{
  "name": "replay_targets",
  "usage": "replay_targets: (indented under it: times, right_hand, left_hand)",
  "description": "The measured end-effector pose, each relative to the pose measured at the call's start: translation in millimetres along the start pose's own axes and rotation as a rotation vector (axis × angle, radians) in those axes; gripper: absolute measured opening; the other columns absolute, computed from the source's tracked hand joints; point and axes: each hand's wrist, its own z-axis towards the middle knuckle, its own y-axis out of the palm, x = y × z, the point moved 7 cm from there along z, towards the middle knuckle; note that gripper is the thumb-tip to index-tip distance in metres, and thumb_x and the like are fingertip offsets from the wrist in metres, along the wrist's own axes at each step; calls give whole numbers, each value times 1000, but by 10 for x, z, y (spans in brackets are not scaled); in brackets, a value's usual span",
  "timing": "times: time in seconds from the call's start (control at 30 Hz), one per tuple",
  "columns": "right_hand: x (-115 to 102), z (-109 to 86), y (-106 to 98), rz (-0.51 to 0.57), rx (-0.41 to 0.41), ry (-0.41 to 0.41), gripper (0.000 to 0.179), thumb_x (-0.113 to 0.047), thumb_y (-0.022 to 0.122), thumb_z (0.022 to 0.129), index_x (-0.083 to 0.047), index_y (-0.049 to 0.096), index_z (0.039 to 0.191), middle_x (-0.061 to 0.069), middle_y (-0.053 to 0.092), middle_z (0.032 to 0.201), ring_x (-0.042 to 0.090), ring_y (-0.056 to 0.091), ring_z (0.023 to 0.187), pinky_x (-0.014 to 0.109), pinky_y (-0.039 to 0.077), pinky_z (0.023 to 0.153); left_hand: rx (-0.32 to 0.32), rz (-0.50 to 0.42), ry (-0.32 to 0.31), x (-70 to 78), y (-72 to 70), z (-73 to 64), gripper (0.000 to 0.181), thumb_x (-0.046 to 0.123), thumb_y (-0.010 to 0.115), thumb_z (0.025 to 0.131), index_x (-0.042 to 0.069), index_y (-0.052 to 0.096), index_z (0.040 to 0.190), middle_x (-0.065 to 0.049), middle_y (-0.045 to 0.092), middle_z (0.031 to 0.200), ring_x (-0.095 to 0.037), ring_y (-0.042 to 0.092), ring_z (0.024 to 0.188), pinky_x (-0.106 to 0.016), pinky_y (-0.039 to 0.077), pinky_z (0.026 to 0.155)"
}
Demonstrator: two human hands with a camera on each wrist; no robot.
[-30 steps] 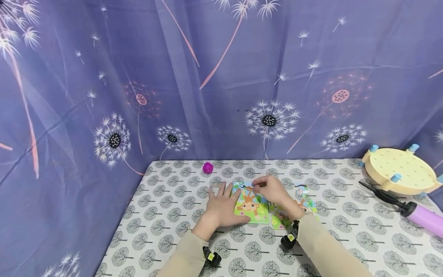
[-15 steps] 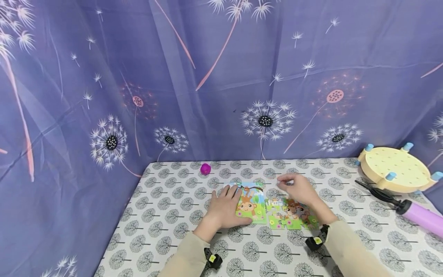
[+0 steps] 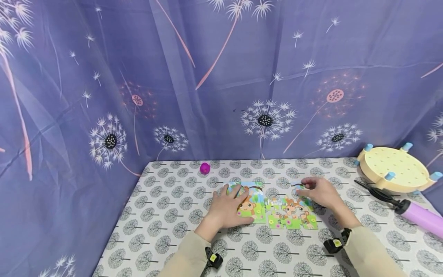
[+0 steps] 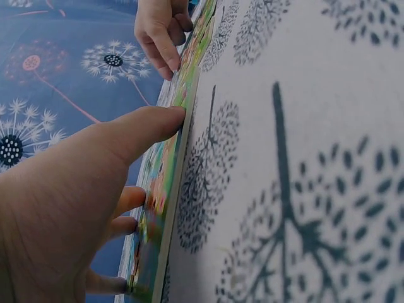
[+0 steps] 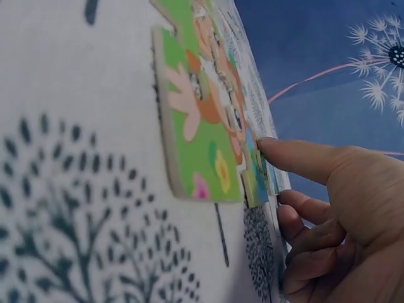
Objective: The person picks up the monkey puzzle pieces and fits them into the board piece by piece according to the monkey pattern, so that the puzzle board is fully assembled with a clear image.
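My left hand [image 3: 226, 207] lies with spread fingers on a picture board [image 3: 257, 204] showing a cartoon monkey. In the left wrist view, its thumb rests along the board's near edge. To the right sits a group of joined jigsaw pieces [image 3: 288, 219] with monkeys, grass and flowers. At their upper right, my right hand [image 3: 323, 194] pinches a light-blue jigsaw piece [image 3: 297, 185] between thumb and fingers. In the right wrist view, the thumb touches near the edge of the joined pieces [image 5: 196, 126], and the other fingers are curled. The fingers partly hide the pinched piece.
A purple ball-like object [image 3: 205, 168] lies near the table's back edge. On the right are an upturned cream stool-like thing [image 3: 394, 169] with blue feet and a lilac pump [image 3: 420, 215] with a black nozzle. A dandelion-print curtain [image 3: 221, 96] hangs behind the tree-print tablecloth [image 3: 187, 246].
My right hand has moved from above the picture board to the right, over to the upper right of the joined pieces. The left hand has stayed on the board.
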Motion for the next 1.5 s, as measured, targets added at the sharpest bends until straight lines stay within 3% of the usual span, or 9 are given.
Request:
replay_targets:
  times: [0.13,0.4,0.7,0.93,1.13,1.37,1.5]
  right_hand:
    - [29,8,5,8,-20,22,71,-43,85,85,4,62,134,11,65,109,26,60,95,37,53,77]
    - [-3,20,-1,12,-46,14,69,-41,87,84,4,61,128,8,60,102,22,56,87,36,48,74]
    - [35,8,-54,100,55,-43,50,-29,84,89,2,63,121,9,68,101,20,62,81,30,53,67]
    - [7,-37,-125,78,119,-116,37,-18,78,94,1,69,125,12,73,97,19,63,64,27,47,46]
    - [-12,-43,-132,74,141,-116,33,-20,74,97,-1,71,124,18,73,100,17,60,64,28,46,44]
    - [-63,-2,-47,126,145,-122,33,-22,71,100,-3,72,126,10,70,85,12,48,46,26,38,37]
    - [-121,24,63,165,107,-80,34,-25,70,101,-4,71,128,12,71,93,12,47,48,27,39,39]
  left_hand:
    - [0,-28,16,13,1,14,100,89,48,84,36,27,165,7,24,171,-49,24,151,-77,28,112]
    - [2,-60,29,1,-30,-5,99,88,51,84,36,28,165,6,25,171,-39,23,154,-79,23,113]
    - [18,-51,42,-6,-12,4,97,88,49,84,37,29,165,4,25,171,-40,25,154,-78,28,111]
    - [27,-19,30,-20,16,1,95,90,47,84,41,29,164,-1,26,170,-40,26,153,-79,31,108]
    - [21,-48,21,-22,14,-16,95,89,48,84,41,29,164,-1,24,171,-44,22,153,-79,28,109]
    - [12,-70,12,-15,11,-34,94,89,48,85,41,27,164,-2,22,172,-48,20,153,-79,26,110]
    - [14,-68,12,-15,17,-34,95,90,47,85,41,27,164,-2,22,172,-51,20,152,-80,26,110]
